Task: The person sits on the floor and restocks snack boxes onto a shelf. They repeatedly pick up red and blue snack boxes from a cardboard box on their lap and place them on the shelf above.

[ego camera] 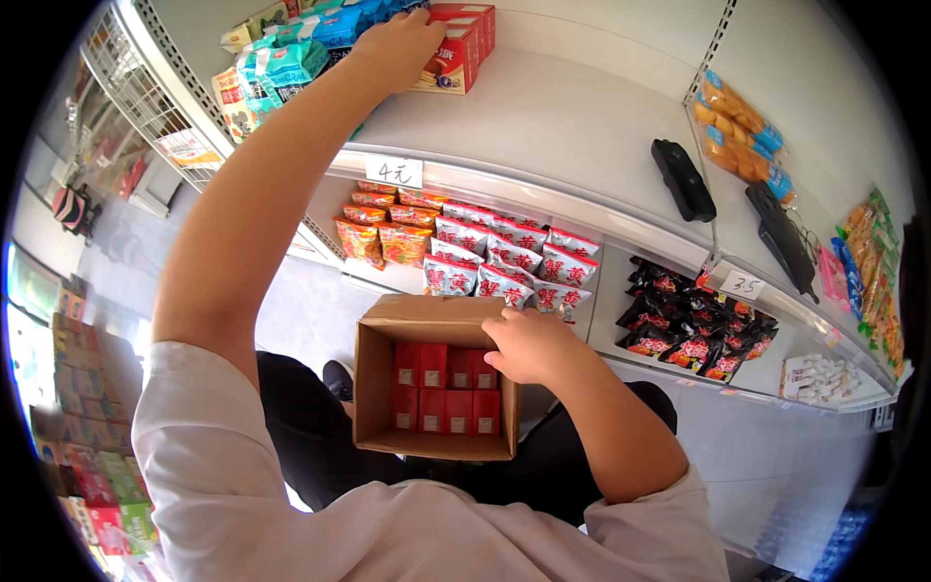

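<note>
My left hand [404, 47] reaches to the upper shelf and touches the red snack boxes [458, 62] at its back left; whether its fingers grip one of them is hard to tell. Blue and teal snack bags [291, 62] stand just left of that hand. An open cardboard box [367, 385] rests between my legs, with several red boxes [433, 411] upright inside in two rows. My right hand [534, 345] holds the right far rim of the cardboard box, thumb inside it and fingers over the edge.
Orange [404, 244] and white-and-red snack bags [505, 254] fill part of the lower shelf, black bags [698, 320] further right. On the upper shelf's right lie two black objects [684, 180], packaged bread [742, 134] and glasses. The shelf's front edge [509, 185] runs between my hands. A wire rack stands left.
</note>
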The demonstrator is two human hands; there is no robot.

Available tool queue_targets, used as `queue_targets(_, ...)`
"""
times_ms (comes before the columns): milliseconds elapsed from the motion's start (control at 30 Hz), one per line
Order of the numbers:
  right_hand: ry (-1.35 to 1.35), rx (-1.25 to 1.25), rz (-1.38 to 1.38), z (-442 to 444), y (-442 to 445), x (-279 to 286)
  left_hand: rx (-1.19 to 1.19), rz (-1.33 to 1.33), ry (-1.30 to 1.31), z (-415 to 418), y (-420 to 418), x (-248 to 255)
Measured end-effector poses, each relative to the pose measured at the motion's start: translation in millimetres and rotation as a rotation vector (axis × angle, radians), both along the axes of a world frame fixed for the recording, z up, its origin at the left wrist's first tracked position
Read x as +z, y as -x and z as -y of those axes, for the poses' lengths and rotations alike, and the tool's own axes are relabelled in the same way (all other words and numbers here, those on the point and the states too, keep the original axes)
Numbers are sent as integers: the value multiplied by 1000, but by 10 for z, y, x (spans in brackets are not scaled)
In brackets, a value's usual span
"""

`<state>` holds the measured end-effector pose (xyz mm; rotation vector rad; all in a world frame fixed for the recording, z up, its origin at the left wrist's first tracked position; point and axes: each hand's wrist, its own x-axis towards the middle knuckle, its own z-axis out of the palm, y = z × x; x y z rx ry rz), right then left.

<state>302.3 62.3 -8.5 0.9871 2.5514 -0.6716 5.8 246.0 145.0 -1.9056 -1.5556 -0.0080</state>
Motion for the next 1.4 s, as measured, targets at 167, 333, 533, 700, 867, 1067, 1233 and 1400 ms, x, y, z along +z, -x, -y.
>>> queue_targets(167,-8,13,5,6,26,-19,94,85,-28,-68,-41,-98)
queue_targets(333,-9,24,-15,-3,50,-30,-132,264,-99,-139,-218,-203)
queue_targets(533,-26,27,-13,-11,44,-64,-119,383,-33,-207,-246,-182)
queue_targets(700,-46,19,-52,2,16,-94,-154,396,-68,-281,-115,-253)
queue_targets(867,-43,6,-56,14,-13,-96,-168,358,-68,-316,-85,-267)
queue_targets(1067,-24,36,-39,39,10,-97,-217,192,-455,-70,-143,-306)
queue_targets(1233,-32,26,-53,10,-41,-160,-641,524,-365,875,-575,-123)
queue_targets(1400,-59,42,-79,-16,-15,-218,-739,579,-56,2070,-661,-752)
